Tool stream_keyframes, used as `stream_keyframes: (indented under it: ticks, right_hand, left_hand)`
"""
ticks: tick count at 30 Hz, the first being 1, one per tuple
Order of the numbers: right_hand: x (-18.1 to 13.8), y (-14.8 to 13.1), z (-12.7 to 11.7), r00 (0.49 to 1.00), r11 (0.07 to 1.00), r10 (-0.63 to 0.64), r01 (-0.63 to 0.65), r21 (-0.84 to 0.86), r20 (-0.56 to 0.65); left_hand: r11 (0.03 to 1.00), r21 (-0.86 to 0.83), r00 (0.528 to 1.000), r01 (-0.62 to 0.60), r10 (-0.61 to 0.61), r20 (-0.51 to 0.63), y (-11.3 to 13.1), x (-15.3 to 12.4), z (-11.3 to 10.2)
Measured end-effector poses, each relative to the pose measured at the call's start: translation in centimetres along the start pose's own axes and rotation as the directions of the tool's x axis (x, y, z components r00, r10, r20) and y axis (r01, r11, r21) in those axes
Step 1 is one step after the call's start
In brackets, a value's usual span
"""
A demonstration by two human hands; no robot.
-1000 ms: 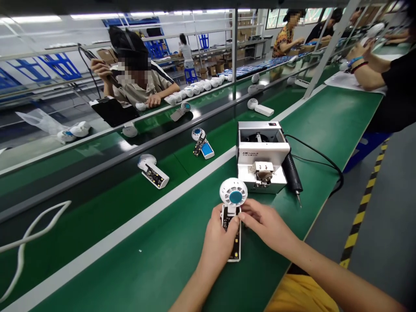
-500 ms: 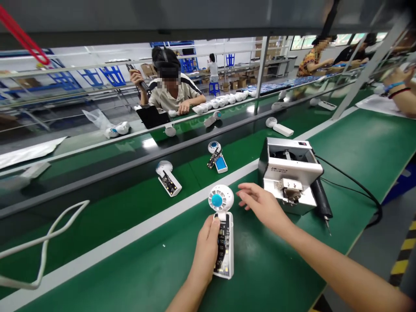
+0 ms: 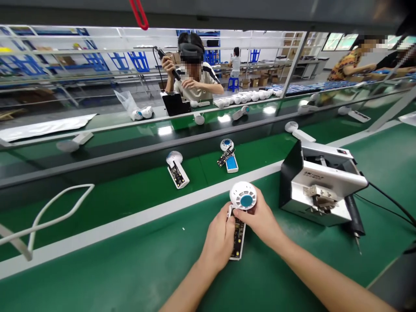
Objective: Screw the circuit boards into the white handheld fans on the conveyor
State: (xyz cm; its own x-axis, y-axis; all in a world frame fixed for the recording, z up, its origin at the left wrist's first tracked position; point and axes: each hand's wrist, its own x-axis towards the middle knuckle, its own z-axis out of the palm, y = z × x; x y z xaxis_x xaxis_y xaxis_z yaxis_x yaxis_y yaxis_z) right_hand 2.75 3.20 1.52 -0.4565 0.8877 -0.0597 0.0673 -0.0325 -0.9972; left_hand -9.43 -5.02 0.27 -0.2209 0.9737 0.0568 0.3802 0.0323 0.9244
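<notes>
A white handheld fan (image 3: 243, 196) with a blue hub is between my hands, above the green bench. Its handle is open and shows a black circuit board (image 3: 238, 243). My left hand (image 3: 218, 237) wraps round the handle from the left, thumb on the upper board. My right hand (image 3: 260, 216) grips it at the neck, thumb across the top of the board and fingers behind the round head. Part of the handle is hidden by my fingers. To the right stands a silver screw feeder (image 3: 320, 184), with a black electric screwdriver (image 3: 355, 219) beside it.
On the green belt ahead lie an opened fan (image 3: 177, 171) and another with its board askew (image 3: 231, 164). A white cable (image 3: 61, 216) loops at the left. Across the line a person (image 3: 195, 82) holds a screwdriver. A dark shelf (image 3: 227, 17) overhangs the top.
My right hand has come in from the right and taken hold of the fan's neck. The fan head has turned and tilted. The view has shifted left, and the person opposite has raised a hand.
</notes>
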Motion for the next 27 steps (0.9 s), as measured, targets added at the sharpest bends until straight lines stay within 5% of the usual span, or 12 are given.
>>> stream_keyframes:
  ticks: [6, 12, 17, 21, 23, 27]
  right_hand:
    - [0.4, 0.2, -1.0, 0.999, 0.997, -0.037, 0.035, -0.062, -0.032]
    - [6.2, -0.4, -2.7, 0.988, 0.953, -0.146, 0.127, -0.275, -0.052]
    - [12.0, -0.3, 1.4, 0.986, 0.85, -0.151, 0.096, -0.517, -0.065]
    - [14.1, 0.3, 5.8, 0.993, 0.796, -0.109, 0.067, -0.602, -0.034]
    - [14.7, 0.5, 6.7, 0.995, 0.793, -0.091, 0.056, -0.607, -0.028]
    - [14.9, -0.3, 5.6, 0.998, 0.836, -0.063, 0.052, -0.547, -0.001]
  left_hand:
    - [1.0, 0.012, 0.996, -0.018, 0.017, 0.088, 0.5, 0.4, -0.6]
    - [0.967, 0.248, 0.95, 0.064, -0.134, 0.28, 0.4, 1.5, -5.0]
    - [0.911, 0.411, 0.924, 0.037, -0.188, 0.333, 0.5, 0.6, -8.4]
    - [0.91, 0.403, 0.942, 0.095, -0.213, 0.26, 0.4, 0.1, -9.4]
    - [0.932, 0.327, 0.968, 0.16, -0.212, 0.131, 0.2, 0.1, -9.7]
    - [0.947, -0.119, 0.935, 0.298, -0.315, -0.161, 0.7, 0.9, -9.3]
